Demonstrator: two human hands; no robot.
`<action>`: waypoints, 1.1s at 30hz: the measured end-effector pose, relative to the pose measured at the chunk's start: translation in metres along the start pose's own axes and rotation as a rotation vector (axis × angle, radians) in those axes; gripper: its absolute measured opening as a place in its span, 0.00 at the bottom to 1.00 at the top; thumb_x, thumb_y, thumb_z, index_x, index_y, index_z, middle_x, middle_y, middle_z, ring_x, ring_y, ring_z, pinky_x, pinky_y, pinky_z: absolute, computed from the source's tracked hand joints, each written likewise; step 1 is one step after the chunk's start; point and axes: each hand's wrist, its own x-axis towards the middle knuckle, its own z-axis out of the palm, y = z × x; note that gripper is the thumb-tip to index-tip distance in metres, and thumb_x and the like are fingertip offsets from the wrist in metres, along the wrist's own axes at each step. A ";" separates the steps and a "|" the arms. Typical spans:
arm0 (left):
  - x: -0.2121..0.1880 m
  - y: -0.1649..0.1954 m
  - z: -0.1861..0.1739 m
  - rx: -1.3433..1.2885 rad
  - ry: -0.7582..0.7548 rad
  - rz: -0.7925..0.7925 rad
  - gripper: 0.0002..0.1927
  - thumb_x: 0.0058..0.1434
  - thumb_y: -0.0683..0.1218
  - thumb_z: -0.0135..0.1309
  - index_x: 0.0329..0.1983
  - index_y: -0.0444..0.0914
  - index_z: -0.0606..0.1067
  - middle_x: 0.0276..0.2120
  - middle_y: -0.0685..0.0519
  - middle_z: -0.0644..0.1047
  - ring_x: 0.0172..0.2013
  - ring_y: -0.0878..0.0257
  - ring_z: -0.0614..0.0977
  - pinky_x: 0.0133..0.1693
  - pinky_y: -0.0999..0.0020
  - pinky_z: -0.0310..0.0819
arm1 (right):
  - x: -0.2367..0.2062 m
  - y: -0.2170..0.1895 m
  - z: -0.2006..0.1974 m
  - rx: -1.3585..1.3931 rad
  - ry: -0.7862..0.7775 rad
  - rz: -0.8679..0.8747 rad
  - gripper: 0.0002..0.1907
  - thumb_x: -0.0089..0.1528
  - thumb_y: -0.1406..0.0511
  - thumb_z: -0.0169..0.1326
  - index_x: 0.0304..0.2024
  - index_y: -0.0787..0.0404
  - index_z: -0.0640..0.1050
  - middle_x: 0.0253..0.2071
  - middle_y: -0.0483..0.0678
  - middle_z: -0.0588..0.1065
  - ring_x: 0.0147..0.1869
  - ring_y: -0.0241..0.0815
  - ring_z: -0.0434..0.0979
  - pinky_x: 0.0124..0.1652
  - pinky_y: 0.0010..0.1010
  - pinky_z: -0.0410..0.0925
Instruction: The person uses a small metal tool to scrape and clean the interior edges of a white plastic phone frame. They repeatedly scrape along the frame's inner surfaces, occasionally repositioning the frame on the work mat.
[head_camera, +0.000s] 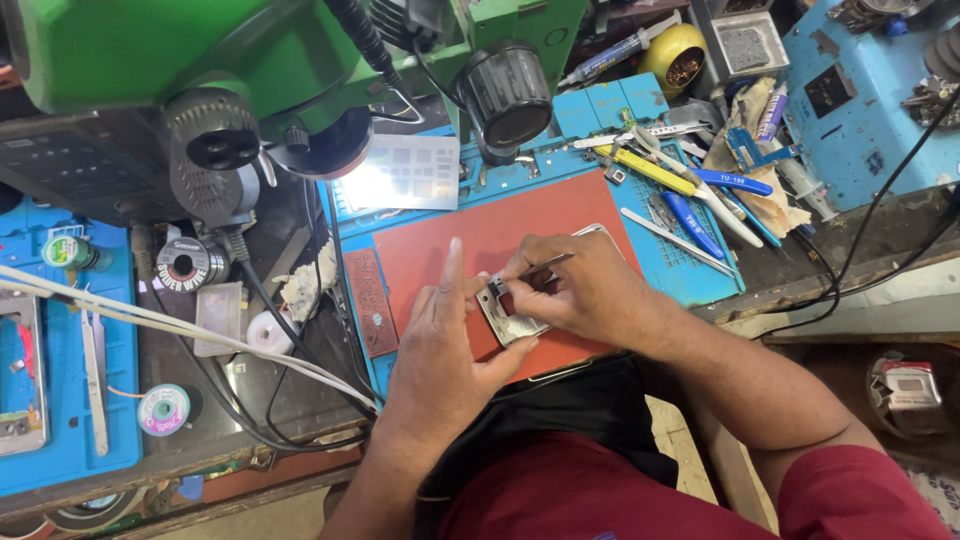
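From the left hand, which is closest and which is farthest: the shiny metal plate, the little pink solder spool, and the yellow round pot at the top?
1. Metal plate: touching the left hand, on the red mat.
2. Pink solder spool: off to the left, on the dark bench.
3. Yellow round pot: farthest, top right, behind the tools.
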 end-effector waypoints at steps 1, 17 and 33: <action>0.000 0.001 0.002 -0.005 -0.006 -0.011 0.60 0.48 0.50 0.72 0.75 0.28 0.49 0.51 0.44 0.80 0.50 0.49 0.78 0.53 0.57 0.73 | -0.002 0.001 0.000 0.002 0.007 0.012 0.10 0.58 0.63 0.63 0.38 0.63 0.82 0.34 0.50 0.83 0.36 0.41 0.86 0.36 0.28 0.77; 0.002 0.015 0.014 0.019 0.033 0.000 0.60 0.47 0.50 0.73 0.74 0.27 0.49 0.50 0.44 0.80 0.49 0.51 0.78 0.51 0.58 0.75 | -0.019 -0.012 -0.015 -0.215 -0.080 -0.033 0.09 0.60 0.63 0.58 0.36 0.63 0.75 0.32 0.54 0.79 0.40 0.58 0.80 0.39 0.46 0.71; -0.006 0.016 0.010 0.038 0.008 0.029 0.62 0.44 0.49 0.74 0.74 0.27 0.49 0.51 0.45 0.79 0.49 0.51 0.79 0.52 0.57 0.74 | -0.038 -0.024 0.000 -0.322 -0.063 -0.206 0.11 0.58 0.67 0.58 0.42 0.63 0.73 0.40 0.52 0.75 0.47 0.55 0.76 0.45 0.45 0.70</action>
